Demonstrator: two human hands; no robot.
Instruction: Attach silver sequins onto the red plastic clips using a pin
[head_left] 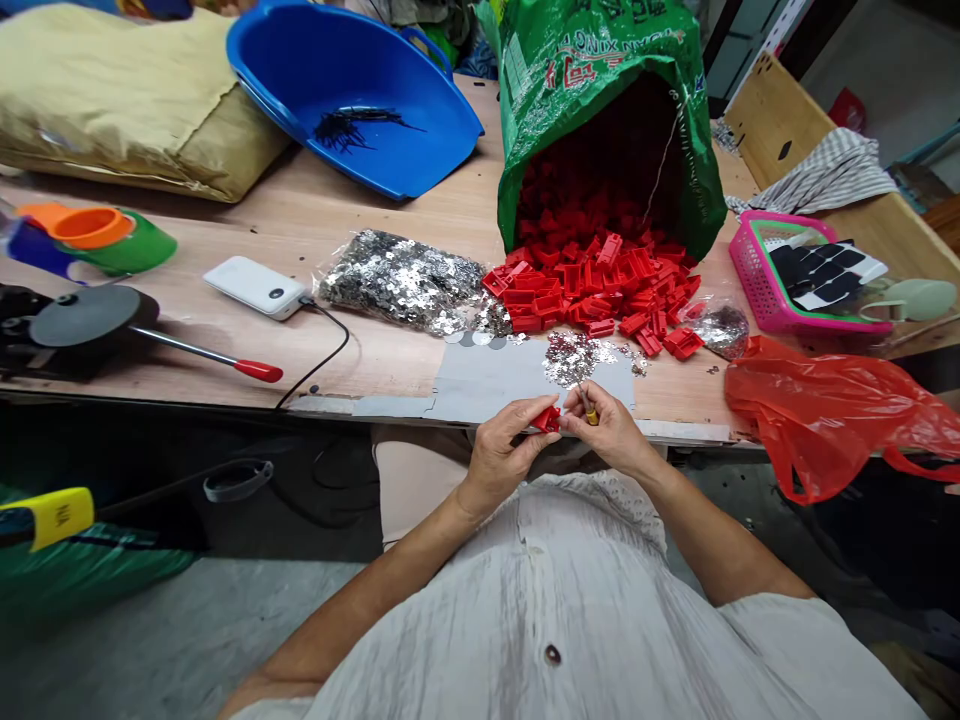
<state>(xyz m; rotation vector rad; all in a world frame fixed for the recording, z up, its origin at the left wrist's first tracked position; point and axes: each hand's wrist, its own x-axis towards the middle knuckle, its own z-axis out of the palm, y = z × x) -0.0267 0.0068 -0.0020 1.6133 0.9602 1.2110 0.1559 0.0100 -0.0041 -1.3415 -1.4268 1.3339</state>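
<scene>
Near the table's front edge, my left hand [508,446] is closed on a small red plastic part [547,420]. My right hand [609,428] pinches a small tool with a yellow handle [591,414], its thin metal tip pointing up and away; the exact kind is unclear. The right fingertips meet the red part's right side, and whether they also hold a tiny piece is hidden. Just beyond my hands lies a pile of small shiny metal pieces [571,358] on a grey sheet [480,380]. Behind it, many red plastic parts [585,280] spill from a green sack [525,110].
A plastic bag of metal pieces [405,280] lies left of the red parts. Further left are a white power bank [255,286] with a cable and a red-tipped lever [259,371]. A blue scoop [420,150] stands behind. Rightward are a pink basket [757,270] and red bag [840,410].
</scene>
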